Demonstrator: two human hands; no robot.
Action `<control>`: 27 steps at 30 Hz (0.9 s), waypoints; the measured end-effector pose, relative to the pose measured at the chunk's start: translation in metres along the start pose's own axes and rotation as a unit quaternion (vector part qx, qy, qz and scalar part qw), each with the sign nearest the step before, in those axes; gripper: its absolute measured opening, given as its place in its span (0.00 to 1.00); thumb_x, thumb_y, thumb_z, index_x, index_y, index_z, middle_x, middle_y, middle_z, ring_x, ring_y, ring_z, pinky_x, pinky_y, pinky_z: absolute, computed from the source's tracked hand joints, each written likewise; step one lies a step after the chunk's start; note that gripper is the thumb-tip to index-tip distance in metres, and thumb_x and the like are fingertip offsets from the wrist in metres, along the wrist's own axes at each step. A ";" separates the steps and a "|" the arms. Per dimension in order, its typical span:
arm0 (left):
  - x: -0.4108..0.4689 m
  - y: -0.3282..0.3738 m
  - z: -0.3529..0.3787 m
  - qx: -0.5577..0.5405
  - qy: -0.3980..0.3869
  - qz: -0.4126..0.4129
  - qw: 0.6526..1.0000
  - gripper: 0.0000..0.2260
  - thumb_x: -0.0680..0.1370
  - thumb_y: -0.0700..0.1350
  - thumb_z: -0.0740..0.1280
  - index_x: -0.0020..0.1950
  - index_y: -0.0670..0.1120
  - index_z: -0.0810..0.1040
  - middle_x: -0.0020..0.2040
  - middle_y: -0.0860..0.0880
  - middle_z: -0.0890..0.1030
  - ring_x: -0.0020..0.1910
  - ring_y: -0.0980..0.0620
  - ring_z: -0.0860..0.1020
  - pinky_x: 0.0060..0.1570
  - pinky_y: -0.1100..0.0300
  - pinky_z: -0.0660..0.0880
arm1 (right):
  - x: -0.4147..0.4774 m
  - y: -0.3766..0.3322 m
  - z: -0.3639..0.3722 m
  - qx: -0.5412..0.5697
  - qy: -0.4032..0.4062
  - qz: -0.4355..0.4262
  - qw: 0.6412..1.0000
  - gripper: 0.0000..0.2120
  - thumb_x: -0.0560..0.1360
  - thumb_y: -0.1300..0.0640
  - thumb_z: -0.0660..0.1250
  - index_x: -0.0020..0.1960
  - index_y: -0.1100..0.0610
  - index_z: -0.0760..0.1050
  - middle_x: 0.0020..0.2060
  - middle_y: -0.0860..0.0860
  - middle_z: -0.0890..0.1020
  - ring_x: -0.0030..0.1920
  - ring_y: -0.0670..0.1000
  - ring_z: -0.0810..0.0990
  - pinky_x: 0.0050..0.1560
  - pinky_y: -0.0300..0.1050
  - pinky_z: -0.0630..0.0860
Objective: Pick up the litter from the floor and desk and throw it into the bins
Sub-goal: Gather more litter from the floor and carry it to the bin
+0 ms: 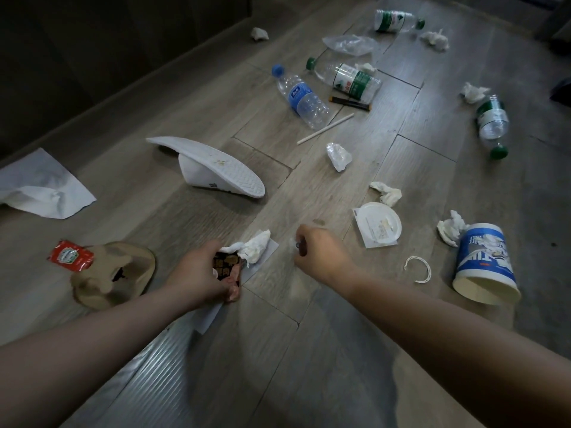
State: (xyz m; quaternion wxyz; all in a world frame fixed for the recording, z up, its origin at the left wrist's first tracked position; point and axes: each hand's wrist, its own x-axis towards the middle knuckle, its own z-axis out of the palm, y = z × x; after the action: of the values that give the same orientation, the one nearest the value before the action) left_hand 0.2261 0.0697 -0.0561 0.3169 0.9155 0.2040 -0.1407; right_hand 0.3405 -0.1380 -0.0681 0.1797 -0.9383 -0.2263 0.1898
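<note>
Litter (338, 156) on grey plank floor (309, 350) — left hand (197, 273) round wrapper (225, 265), right hand (321, 251) round dark scrap (302, 247).

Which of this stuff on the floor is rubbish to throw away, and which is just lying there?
Rubbish for the bins: dark wrapper in the left hand, blue-capped bottle, ketchup sachet, paper tub, crumpled tissue, straw.
Just lying there: white slipper, which looks like footwear, not litter.
</note>
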 end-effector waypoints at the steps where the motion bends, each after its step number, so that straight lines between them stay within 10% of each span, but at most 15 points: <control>1: -0.001 -0.001 -0.001 0.000 -0.001 0.002 1.000 0.27 0.62 0.47 0.78 0.58 0.49 0.74 0.47 0.51 0.76 0.44 0.51 0.73 0.37 0.60 0.66 | -0.001 0.002 0.000 0.008 -0.003 0.006 1.000 0.05 0.70 0.59 0.67 0.45 0.56 0.72 0.38 0.48 0.76 0.39 0.50 0.75 0.32 0.40 0.67; 14: -0.009 0.004 0.002 0.036 -0.016 0.011 0.999 0.24 0.63 0.48 0.77 0.54 0.47 0.72 0.46 0.48 0.78 0.46 0.47 0.76 0.40 0.57 0.71 | -0.032 0.068 -0.065 -0.053 0.197 0.089 0.975 0.06 0.71 0.55 0.69 0.38 0.54 0.73 0.45 0.50 0.72 0.47 0.53 0.71 0.38 0.44 0.64; 21: -0.007 0.019 0.011 0.140 0.004 0.093 0.986 0.39 0.71 0.59 0.69 0.76 0.56 0.53 0.66 0.45 0.62 0.60 0.43 0.73 0.51 0.57 0.72 | -0.029 0.091 -0.076 -0.059 0.106 0.183 0.975 0.14 0.75 0.51 0.65 0.56 0.57 0.72 0.58 0.56 0.73 0.54 0.58 0.75 0.50 0.51 0.73; 27: 0.004 0.031 0.026 0.269 0.010 0.065 0.961 0.45 0.67 0.76 0.58 0.78 0.58 0.47 0.71 0.43 0.58 0.64 0.42 0.65 0.63 0.55 0.65 | -0.023 0.094 -0.064 -0.087 0.069 0.147 0.983 0.35 0.77 0.39 0.58 0.78 0.50 0.48 0.74 0.57 0.61 0.66 0.61 0.70 0.58 0.56 0.73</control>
State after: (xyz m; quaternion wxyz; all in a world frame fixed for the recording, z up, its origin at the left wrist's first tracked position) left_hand 0.2405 0.0322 -0.0612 0.0659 0.9796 0.1017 -0.1606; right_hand 0.3828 -0.2442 -0.0463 0.0827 -0.9843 -0.0884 0.1286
